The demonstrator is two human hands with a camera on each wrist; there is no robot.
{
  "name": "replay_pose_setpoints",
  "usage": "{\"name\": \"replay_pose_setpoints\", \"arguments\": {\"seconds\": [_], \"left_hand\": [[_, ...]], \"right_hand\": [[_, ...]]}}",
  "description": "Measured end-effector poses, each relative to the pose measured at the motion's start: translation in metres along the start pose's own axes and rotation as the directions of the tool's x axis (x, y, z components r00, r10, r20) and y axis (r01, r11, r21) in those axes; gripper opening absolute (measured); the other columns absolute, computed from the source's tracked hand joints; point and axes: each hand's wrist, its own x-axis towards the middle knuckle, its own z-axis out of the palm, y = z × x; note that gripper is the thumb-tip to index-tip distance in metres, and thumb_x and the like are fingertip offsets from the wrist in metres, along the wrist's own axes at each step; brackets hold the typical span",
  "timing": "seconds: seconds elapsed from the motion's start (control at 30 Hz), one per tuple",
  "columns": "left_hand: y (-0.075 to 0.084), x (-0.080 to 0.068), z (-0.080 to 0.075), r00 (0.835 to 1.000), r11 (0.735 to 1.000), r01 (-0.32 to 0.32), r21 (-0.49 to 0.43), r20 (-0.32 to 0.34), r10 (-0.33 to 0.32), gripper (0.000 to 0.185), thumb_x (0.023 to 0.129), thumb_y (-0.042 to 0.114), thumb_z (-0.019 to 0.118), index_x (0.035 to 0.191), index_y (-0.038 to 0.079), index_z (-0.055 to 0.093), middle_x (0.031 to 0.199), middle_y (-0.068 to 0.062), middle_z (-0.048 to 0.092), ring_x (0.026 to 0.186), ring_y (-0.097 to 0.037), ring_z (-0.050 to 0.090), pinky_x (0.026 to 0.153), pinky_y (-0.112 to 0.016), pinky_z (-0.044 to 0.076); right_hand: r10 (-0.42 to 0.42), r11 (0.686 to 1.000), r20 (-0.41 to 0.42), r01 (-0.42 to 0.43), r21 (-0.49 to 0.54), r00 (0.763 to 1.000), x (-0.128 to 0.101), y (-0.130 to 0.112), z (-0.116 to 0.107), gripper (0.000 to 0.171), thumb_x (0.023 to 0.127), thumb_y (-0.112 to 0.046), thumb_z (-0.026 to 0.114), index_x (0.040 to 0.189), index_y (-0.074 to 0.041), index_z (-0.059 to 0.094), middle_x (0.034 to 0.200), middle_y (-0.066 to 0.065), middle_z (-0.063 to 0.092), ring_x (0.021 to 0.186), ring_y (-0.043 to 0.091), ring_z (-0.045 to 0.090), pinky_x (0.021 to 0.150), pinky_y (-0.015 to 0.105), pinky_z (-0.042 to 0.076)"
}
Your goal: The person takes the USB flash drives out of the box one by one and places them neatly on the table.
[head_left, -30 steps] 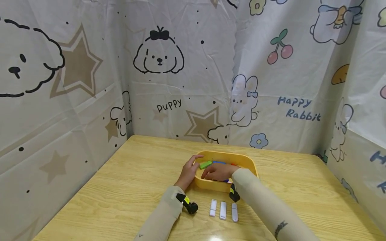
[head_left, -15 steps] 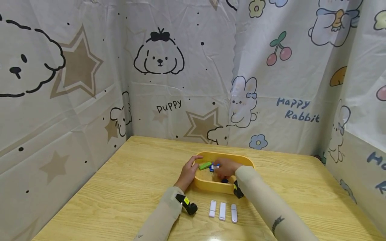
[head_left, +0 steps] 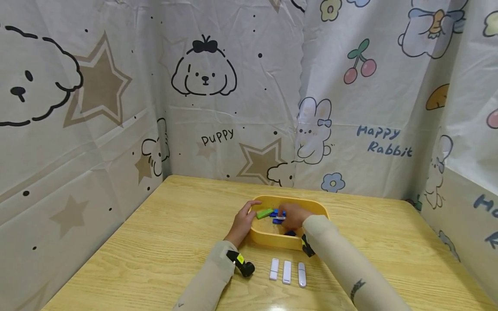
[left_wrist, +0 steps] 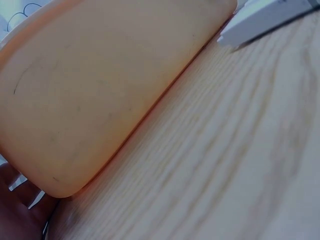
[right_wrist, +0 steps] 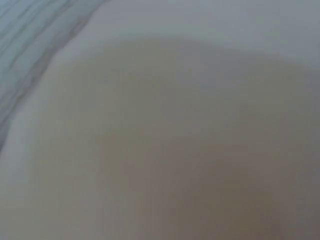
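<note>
A yellow tray stands mid-table and holds a green stick and several blue sticks. My left hand grips the tray's left rim, thumb over the edge. Inside the tray, my right hand has its fingers curled and seems to pinch a blue-and-white stick. The left wrist view shows the tray's outer wall close up on the wooden table, with a white stick at the top. The right wrist view is a beige blur.
Three white sticks lie side by side on the table just in front of the tray. Cartoon-printed curtains close off the left, back and right sides. Bare wood lies left and right of the tray.
My right hand has shifted from the tray's near middle toward its far left part, and a blue-and-white stick now shows at its fingertips. The left hand has stayed on the rim.
</note>
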Motion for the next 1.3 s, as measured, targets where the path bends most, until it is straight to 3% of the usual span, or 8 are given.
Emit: {"name": "replay_pose_setpoints", "arguments": {"seconds": [0.13,0.33,0.53,0.7,0.93,1.03,1.13,1.3], "left_hand": [[0.0,0.001,0.0,1.0,1.0,0.012,0.002,0.008,-0.012,0.037,0.095,0.01,0.041,0.128,0.014,0.057,0.145,-0.01,0.044,0.129,-0.028,0.042,0.097,-0.045,0.043],[0.002,0.001,-0.001,0.999,1.0,0.026,-0.012,0.021,-0.026,0.038,0.096,0.011,0.04,0.13,0.014,0.056,0.146,-0.011,0.043,0.122,-0.03,0.045,0.083,-0.044,0.049],[0.015,-0.006,-0.006,0.999,0.999,0.029,-0.022,0.045,-0.028,0.04,0.095,0.008,0.039,0.132,0.006,0.053,0.147,-0.017,0.041,0.123,-0.037,0.045,0.086,-0.053,0.047],[0.022,-0.009,-0.006,0.999,0.999,0.036,-0.014,0.036,-0.035,0.038,0.095,0.007,0.04,0.131,0.005,0.053,0.146,-0.017,0.042,0.123,-0.036,0.045,0.091,-0.052,0.046],[0.002,0.0,-0.002,0.999,0.999,0.029,-0.023,0.025,-0.029,0.037,0.096,0.012,0.041,0.131,0.013,0.055,0.147,-0.012,0.042,0.123,-0.03,0.046,0.088,-0.048,0.049],[0.014,-0.006,-0.005,0.998,0.999,0.035,-0.023,0.043,-0.034,0.039,0.096,0.01,0.039,0.132,0.008,0.053,0.147,-0.016,0.041,0.121,-0.033,0.047,0.087,-0.05,0.048],[0.015,-0.006,-0.004,0.999,0.999,0.035,-0.011,0.04,-0.035,0.039,0.095,0.009,0.039,0.131,0.009,0.054,0.146,-0.015,0.042,0.118,-0.032,0.047,0.086,-0.048,0.049],[0.002,0.0,-0.001,1.0,1.0,0.024,-0.008,0.018,-0.024,0.037,0.095,0.01,0.04,0.128,0.014,0.057,0.145,-0.011,0.044,0.12,-0.029,0.047,0.087,-0.042,0.049]], "right_hand": [[0.04,0.997,-0.024,-0.041,-0.058,0.999,-0.002,-0.001,0.001,0.02,0.08,-0.006,0.072,0.098,-0.008,0.065,0.096,0.005,0.061,0.081,0.019,0.053,0.074,0.034,0.047],[0.112,0.991,-0.004,-0.112,0.073,0.994,-0.005,-0.002,-0.002,0.016,0.083,-0.004,0.07,0.098,-0.006,0.065,0.081,0.006,0.059,0.062,0.023,0.059,0.057,0.032,0.05],[0.071,0.997,-0.068,-0.07,0.014,0.995,-0.007,-0.001,-0.002,0.008,0.085,-0.005,0.07,0.093,-0.007,0.07,0.083,0.004,0.061,0.063,0.018,0.058,0.061,0.029,0.049],[0.054,0.998,-0.098,-0.055,-0.01,0.994,-0.007,0.001,-0.002,0.004,0.087,-0.007,0.068,0.088,-0.008,0.072,0.082,0.003,0.062,0.062,0.016,0.058,0.058,0.029,0.05],[0.078,0.997,-0.113,-0.075,0.027,0.991,-0.009,0.002,-0.006,0.011,0.093,-0.013,0.062,0.099,-0.007,0.07,0.078,0.003,0.061,0.059,0.017,0.059,0.055,0.029,0.049],[0.122,0.991,-0.107,-0.114,0.072,0.987,-0.01,0.002,-0.008,0.016,0.096,-0.018,0.058,0.108,-0.01,0.065,0.085,0.004,0.061,0.064,0.018,0.058,0.061,0.03,0.05],[0.15,0.985,-0.116,-0.139,0.099,0.982,-0.01,0.003,-0.01,0.016,0.098,-0.018,0.053,0.112,-0.012,0.06,0.09,0.006,0.06,0.068,0.019,0.058,0.065,0.032,0.05],[0.1,0.99,-0.168,-0.081,0.118,0.981,-0.016,0.003,-0.013,0.023,0.099,-0.012,0.051,0.122,-0.011,0.055,0.087,0.009,0.059,0.066,0.019,0.055,0.063,0.03,0.048]]}}
